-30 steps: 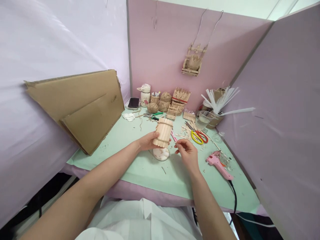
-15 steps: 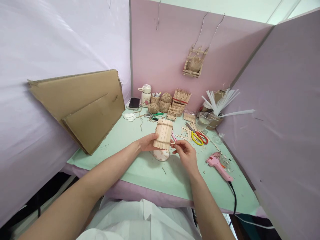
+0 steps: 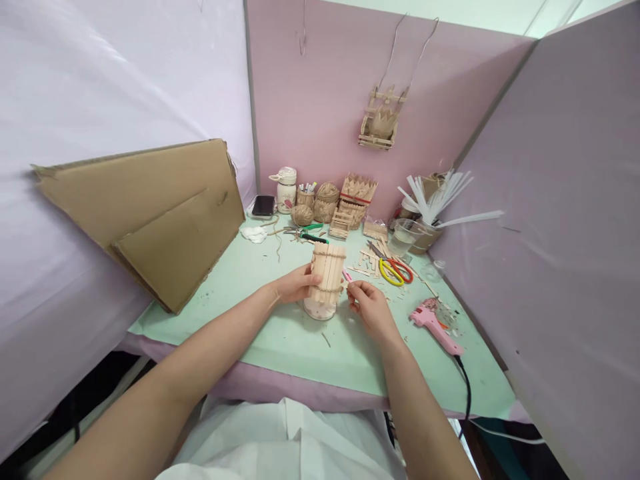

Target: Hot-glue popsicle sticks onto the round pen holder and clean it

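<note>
My left hand [image 3: 299, 284] is wrapped round the left side of a craft-stick holder [image 3: 327, 273], its thumb on the front. Two bands of twine circle the holder near its top and bottom. Under it, a round pale base [image 3: 321, 308] sits on the table. Just right of the holder's lower edge, my right hand [image 3: 369, 301] is closed in a pinch. What lies between those fingertips is too small to make out. A slim pink object [image 3: 347, 275] shows behind the fingertips.
Scissors [image 3: 395, 272], loose craft sticks [image 3: 369, 261] and a pink glue gun [image 3: 436, 327] lie to the right. Pliers [image 3: 313, 237], twine balls [image 3: 302, 215] and a bottle [image 3: 287, 191] are at the back. Cardboard [image 3: 165, 220] leans on the left.
My right fingertips have drawn slightly away from the holder's lower band. The holder stands a little more upright in my left hand. The whole view has shifted slightly.
</note>
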Action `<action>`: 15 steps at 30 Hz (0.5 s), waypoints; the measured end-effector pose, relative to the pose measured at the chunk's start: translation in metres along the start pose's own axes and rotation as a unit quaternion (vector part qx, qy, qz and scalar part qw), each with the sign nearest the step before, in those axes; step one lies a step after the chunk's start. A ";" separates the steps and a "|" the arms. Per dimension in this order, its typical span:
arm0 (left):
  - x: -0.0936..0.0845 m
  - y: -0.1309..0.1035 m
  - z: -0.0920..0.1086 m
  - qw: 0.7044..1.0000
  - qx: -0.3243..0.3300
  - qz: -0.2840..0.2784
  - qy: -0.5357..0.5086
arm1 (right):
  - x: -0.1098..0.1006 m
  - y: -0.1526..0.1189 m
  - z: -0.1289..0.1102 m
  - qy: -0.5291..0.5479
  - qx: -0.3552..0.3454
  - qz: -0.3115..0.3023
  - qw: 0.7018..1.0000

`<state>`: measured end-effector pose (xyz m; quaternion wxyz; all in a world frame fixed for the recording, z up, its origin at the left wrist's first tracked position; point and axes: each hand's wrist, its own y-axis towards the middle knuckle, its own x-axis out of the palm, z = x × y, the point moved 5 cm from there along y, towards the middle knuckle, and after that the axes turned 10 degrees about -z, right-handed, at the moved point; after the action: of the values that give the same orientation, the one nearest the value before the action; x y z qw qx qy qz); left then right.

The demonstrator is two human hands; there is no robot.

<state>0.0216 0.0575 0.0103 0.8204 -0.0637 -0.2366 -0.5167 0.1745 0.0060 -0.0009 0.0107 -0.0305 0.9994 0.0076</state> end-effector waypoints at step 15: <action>-0.005 0.002 0.005 0.992 0.017 0.070 0.100 | 0.013 -0.009 -0.090 -0.403 -0.186 -0.019 0.896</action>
<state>0.0202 0.0643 0.0123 0.8751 -0.0141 -0.1566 -0.4577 0.1599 -0.0047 0.0885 0.4065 -0.0454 0.8893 0.2045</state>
